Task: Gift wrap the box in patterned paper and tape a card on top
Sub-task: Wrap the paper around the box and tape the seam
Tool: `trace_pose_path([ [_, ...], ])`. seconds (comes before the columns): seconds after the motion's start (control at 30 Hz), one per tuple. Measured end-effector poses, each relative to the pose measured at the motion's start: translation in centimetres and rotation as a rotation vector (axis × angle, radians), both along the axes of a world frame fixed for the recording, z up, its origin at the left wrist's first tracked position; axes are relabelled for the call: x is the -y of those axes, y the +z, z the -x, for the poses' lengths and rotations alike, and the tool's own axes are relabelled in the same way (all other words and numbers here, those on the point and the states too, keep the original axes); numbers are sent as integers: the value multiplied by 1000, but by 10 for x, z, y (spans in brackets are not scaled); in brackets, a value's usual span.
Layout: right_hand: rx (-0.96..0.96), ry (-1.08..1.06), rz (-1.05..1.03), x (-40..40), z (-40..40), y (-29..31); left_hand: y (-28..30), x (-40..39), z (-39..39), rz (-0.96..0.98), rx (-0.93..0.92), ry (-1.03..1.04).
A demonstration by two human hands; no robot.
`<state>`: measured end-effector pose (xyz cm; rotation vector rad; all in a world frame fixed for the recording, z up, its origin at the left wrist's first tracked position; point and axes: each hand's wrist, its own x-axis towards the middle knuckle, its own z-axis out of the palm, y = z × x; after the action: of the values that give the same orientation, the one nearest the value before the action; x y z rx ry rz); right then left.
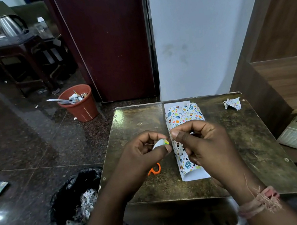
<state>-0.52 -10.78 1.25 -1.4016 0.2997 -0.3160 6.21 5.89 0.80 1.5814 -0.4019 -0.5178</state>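
Head view: the left hand (146, 150) is pinching a small tape roll (160, 143). The right hand (198, 139) is curling its fingers beside it; its grasp cannot be told. The wrapped box (183, 118) is lying on the table (248, 144) beneath both hands, orange scissors (154, 169) alongside.

Table (248, 144): wrapped box (181, 114), scissors (154, 169), scrap (232, 104)

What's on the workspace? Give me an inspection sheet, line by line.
Surface: small worn table, scuffed top.
Job's things: wrapped box on the table, both paper ends unfolded; small tape roll held above the table.
Clutter: crumpled paper scrap at far right; orange scissors partly hidden under the left hand.
Hands: left hand grips the tape roll; right hand has fingers pinched at it.
Cables: nothing seen.
Surroundings: orange bin, black bag, kettle.
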Motion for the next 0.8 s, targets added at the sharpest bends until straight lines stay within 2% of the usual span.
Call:
trace_pose_path([
  [0.23, 29, -20, -12, -2, 0, 3, 0, -4, -2, -14, -60, -2],
  [0.43, 93, -23, -28, -9, -1, 1, 7, -6, -2, 127, -154, -16],
  [0.63, 125, -81, 9, -15, -2, 1, 5, -5, 1, 128, -200, -82],
  [0.8, 122, -164, 117, -19, -5, -8, 7, -11, -1, 204, -300, -122],
])
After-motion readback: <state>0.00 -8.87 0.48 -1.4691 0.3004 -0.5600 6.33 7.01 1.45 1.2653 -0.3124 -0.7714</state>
